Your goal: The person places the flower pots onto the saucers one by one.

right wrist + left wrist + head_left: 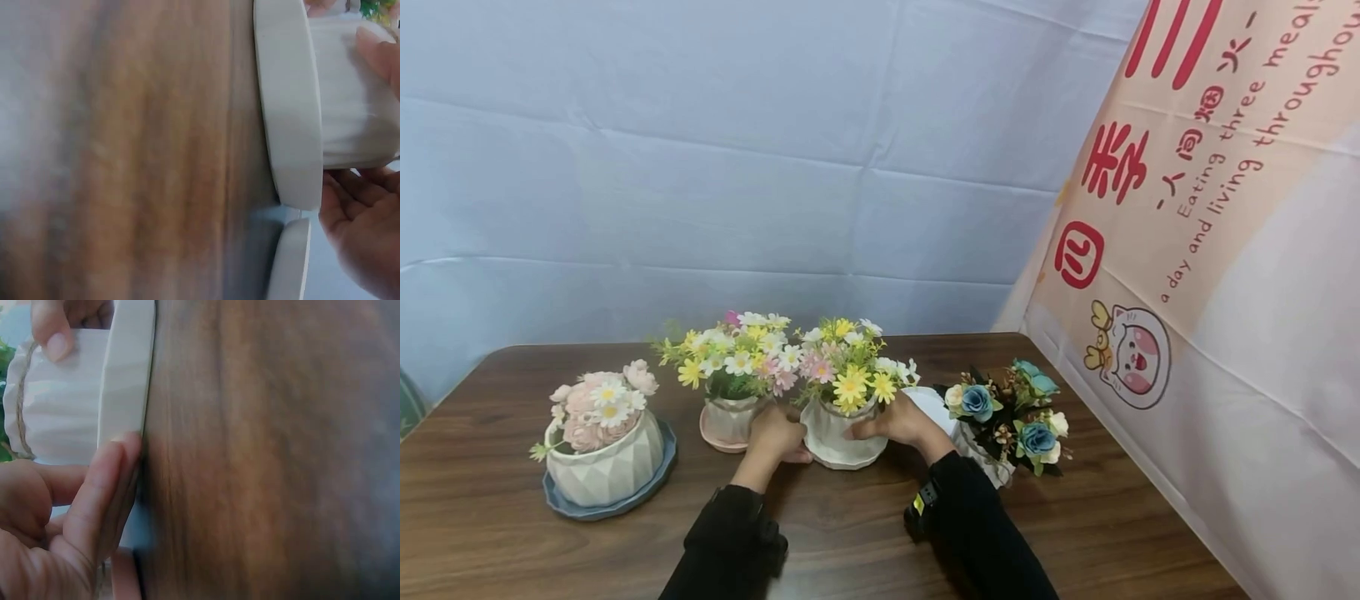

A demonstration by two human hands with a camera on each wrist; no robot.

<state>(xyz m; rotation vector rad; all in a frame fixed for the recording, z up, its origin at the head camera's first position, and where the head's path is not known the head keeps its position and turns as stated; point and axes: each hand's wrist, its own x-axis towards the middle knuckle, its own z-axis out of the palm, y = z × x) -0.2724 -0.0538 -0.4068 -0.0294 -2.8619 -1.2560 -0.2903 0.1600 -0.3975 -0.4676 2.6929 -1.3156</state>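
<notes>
The white pot (842,433) of yellow daisies stands on its saucer (125,381) at the middle of the worktop (850,533), between both hands. The left hand (775,437) cups its left side, fingers curled against pot and saucer rim; the right hand (898,421) clasps the right side. The head view shows neighbouring pots: the pink-saucered pot (730,417) just left, the blue-rose pot (1000,433) right. The wrist views alone reveal a fingertip (119,456) touching the saucer's edge.
</notes>
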